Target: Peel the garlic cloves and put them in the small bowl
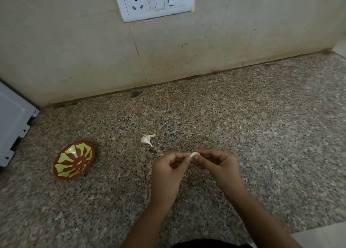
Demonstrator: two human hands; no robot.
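The granite counter (262, 135) runs open to the wall (74, 51) at 12 o'clock. The left hand (168, 170) and right hand (218, 160) together pinch a garlic clove (194, 154); small bowl (74, 159) at 9 o'clock, loose clove (146, 139) at 11.

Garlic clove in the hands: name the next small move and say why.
Probably strip any remaining skin from the garlic clove, since the left hand and right hand both pinch it over the counter and the small bowl looks empty. How much skin is left is unclear.
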